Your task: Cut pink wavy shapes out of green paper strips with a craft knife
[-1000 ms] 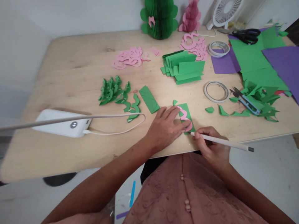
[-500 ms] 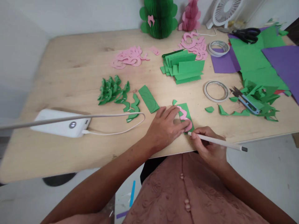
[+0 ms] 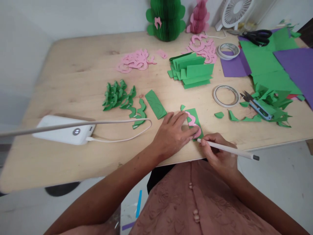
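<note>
My left hand (image 3: 172, 132) rests with fingers spread on a small green paper rectangle (image 3: 198, 118), pressing a wavy-edged pink paper cutout (image 3: 192, 118) flat against it. The lower part of the cutout is partly under my fingers. Pinched in my right hand (image 3: 218, 151) is a slim white pen (image 3: 231, 149) with a dark end, its tip touching the near edge of the green rectangle. Left of my left fingertips lies another green rectangle (image 3: 156, 104) with curved lines on it. A small green scrap (image 3: 182, 107) sits just beyond my left fingers.
Green scalloped pieces (image 3: 117, 94) and a white power bank (image 3: 63, 129) with a cable lie left. Beyond are folded green strips (image 3: 193, 70) and pink cutouts (image 3: 134, 60). Rightward are tape rolls (image 3: 226, 96), thread snippers (image 3: 258, 106), green scraps (image 3: 278, 101) and black-handled scissors (image 3: 259, 37).
The view has shifted very slightly. Both hands, the pen and the papers keep practically the same places.
</note>
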`<state>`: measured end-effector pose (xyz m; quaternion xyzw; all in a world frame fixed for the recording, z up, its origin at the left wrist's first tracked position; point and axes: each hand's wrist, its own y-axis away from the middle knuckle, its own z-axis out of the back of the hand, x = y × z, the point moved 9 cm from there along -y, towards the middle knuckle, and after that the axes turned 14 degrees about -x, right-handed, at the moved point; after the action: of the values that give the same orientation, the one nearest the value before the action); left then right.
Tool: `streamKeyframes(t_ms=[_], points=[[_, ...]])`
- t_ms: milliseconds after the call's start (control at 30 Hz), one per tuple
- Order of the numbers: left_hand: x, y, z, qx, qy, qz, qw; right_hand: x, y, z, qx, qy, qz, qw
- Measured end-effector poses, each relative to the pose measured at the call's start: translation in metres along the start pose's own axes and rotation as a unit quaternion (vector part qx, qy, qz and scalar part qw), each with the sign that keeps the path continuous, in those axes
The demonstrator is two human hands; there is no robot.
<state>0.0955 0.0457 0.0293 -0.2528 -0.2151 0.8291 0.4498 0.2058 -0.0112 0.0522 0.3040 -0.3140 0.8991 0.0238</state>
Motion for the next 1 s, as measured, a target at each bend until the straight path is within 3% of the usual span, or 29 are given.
streamKeyframes(t_ms=[1000], points=[[-0.0005, -0.0006, 0.0013, -0.007, 0.004, 0.001, 1.0, -0.0096, 0.0033, 0.0042, -0.021, 0.021, -0.024, 0.999]])
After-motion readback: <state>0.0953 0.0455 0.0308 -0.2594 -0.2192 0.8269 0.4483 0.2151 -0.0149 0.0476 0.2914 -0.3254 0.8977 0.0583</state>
